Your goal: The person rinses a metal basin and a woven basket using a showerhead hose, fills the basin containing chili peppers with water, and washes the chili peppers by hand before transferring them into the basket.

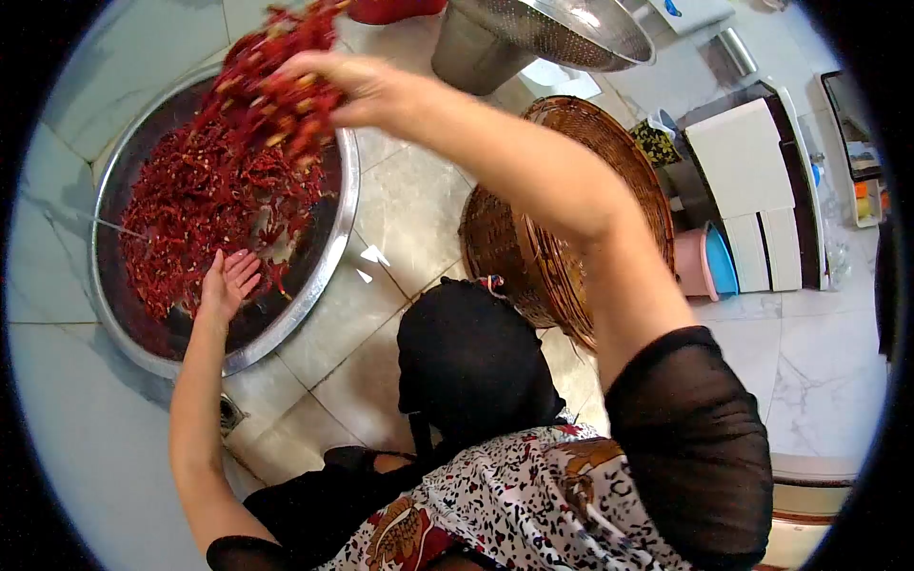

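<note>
A wide metal basin (347, 190) on the floor at the left is heaped with wet-looking red chili peppers (181, 209). My right hand (352, 88) is raised above the far side of the basin, its fingers round a big clump of red chilies (276, 81), slightly smeared by motion. Palm up and fingers spread, my left hand (229, 281) rests at the near part of the chilies with nothing gripped. A thin pale line, perhaps a water stream, crosses the basin's left rim; I cannot tell which.
Behind the basin stand a perforated metal colander (571, 33) and a metal pot (476, 52). A brown woven basket (505, 247) is right of my knee. Farther right are a pink tub (693, 262) and a white-fronted cabinet (743, 157). White scraps (374, 255) lie on the tiled floor (409, 209).
</note>
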### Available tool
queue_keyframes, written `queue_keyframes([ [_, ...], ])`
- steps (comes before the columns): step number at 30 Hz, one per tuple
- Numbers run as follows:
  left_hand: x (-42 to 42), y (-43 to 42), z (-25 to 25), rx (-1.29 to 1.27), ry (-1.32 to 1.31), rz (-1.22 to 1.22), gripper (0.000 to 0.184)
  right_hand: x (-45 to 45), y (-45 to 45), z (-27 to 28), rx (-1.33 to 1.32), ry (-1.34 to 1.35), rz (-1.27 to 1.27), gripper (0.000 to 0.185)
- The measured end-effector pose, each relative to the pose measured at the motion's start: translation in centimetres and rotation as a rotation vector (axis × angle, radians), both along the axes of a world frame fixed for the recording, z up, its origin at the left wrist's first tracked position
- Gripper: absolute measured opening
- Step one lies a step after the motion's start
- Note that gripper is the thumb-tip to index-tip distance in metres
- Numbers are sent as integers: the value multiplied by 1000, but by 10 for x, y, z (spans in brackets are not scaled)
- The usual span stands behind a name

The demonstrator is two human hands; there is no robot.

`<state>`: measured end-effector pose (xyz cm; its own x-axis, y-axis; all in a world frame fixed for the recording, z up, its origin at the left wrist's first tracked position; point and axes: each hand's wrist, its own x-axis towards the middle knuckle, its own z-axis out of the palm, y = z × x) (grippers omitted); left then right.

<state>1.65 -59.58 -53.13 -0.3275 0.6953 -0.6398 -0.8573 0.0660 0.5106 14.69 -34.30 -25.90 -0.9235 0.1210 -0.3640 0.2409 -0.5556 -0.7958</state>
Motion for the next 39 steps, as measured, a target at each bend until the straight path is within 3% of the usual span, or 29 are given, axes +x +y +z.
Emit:
queue_keyframes([
  [2,-2,0,-2,-21,14,9,49,37,29,15,156,15,-101,24],
  [4,-6,-2,-11,-32,0,19,49,84,45,42,350,-132,-335,27],
  [5,-9,-4,-15,-46,-2,35,48,111,72,46,267,-112,-152,31],
  [7,-15,-5,-20,-65,-59,35,50,162,79,71,324,-227,-292,33],
  [8,-17,-5,-21,-76,-48,48,50,181,79,71,409,-256,-544,32],
  [13,-36,-7,-54,-126,-6,32,46,308,155,40,410,-350,-675,25],
  [15,-35,-7,-57,-118,26,-1,45,334,160,24,285,-544,-718,26],
  [17,-31,-4,-56,-107,58,-34,44,351,166,5,405,-671,-727,28],
  [19,-28,-3,-54,-142,107,-63,41,360,165,-2,445,-752,-722,32],
  [21,-27,-3,-53,-135,117,-76,40,365,167,-12,286,-782,-754,43],
  [22,-26,-3,-51,-128,126,-88,39,367,175,-10,334,-913,-649,54],
  [23,-25,-4,-50,-129,126,-90,39,371,179,-11,333,-914,-651,54],
  [25,-24,-3,-44,-220,266,-138,40,366,182,-5,1032,-1258,-338,60],
  [26,-22,0,-40,-218,266,-138,40,360,179,0,1067,-1257,-394,57],
  [27,-22,2,-35,-310,469,-235,43,355,175,5,1102,-1255,-449,54],
  [28,-21,2,-33,-404,672,-331,47,353,191,4,1188,-1322,-400,50],
  [29,-21,1,-36,-406,673,-330,47,351,208,4,1323,-1364,-315,46],
  [30,-22,-1,-43,-505,1122,-462,51,348,224,5,1460,-1411,-233,43],
  [31,-22,-4,-46,-598,1573,-590,56,343,228,4,1609,-1317,-242,38],
  [32,-12,-5,-32,-770,1661,-680,64,332,224,7,1761,-1224,-246,35],
  [33,-3,-5,-18,-794,1652,-672,64,318,220,11,1839,-1042,-348,31],
  [35,5,-10,3,-1091,1792,-703,67,267,178,27,1993,-805,-367,29],
  [36,2,-7,5,-1148,1603,-761,72,249,167,28,2020,-736,-340,28],
  [39,-10,-15,-44,-1052,1617,-817,69,206,131,23,2043,-466,-353,27],
])
